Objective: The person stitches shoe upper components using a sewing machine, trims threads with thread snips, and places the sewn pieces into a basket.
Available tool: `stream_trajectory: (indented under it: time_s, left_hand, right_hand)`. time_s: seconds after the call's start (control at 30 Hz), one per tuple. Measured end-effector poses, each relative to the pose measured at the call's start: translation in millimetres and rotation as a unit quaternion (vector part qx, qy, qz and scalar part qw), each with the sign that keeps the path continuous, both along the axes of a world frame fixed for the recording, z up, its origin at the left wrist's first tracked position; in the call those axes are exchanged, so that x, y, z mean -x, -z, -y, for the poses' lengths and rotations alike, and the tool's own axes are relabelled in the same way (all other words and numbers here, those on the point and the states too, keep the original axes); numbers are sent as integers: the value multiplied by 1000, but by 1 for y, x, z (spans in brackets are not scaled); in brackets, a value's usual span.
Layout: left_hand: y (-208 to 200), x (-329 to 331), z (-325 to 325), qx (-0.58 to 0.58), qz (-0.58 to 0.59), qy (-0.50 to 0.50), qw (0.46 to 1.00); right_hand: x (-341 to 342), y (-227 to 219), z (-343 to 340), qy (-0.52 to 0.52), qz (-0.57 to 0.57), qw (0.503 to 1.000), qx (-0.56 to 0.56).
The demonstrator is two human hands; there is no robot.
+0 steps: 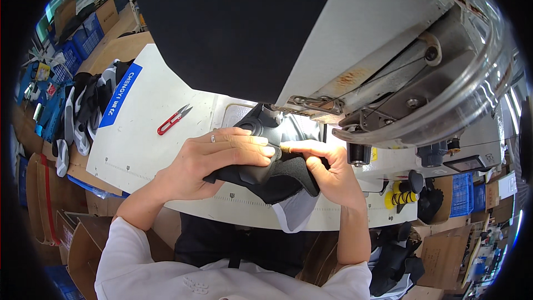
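A black shoe upper (259, 173) with a pale grey part (295, 209) hanging over the table's front edge lies bunched under the sewing machine head (316, 114). My left hand (222, 158), with a ring on one finger, presses its fingers together over the upper's left side; the thumb is hidden. On the other side, my right hand (327, 169) pinches the black edge between thumb and forefinger, and something small and yellowish is on the forefinger's tip. The needle area is mostly hidden by the machine and the upper.
Red-handled thread snips (174, 120) lie on the white table (150, 86), left of my hands. Several black and grey pieces (83, 105) are piled beyond the left edge. Yellow and black spools (401, 197) stand at the right. Cardboard boxes (53, 200) flank the table.
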State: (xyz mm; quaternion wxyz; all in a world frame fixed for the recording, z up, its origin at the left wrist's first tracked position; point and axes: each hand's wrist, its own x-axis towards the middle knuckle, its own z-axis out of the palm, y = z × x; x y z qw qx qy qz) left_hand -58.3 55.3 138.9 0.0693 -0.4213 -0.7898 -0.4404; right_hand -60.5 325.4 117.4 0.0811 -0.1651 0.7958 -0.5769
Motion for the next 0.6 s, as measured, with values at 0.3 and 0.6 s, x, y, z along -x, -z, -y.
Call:
stream_trajectory:
  time_s: [0.3, 0.6]
  left_hand:
    - [3, 5, -2, 14, -46, -19, 999]
    - [0, 13, 1, 30, -29, -35, 999]
  right_hand:
    - [-5, 1, 7, 156, -116, 980, -44]
    - [14, -7, 2, 128, -200, 968, -75]
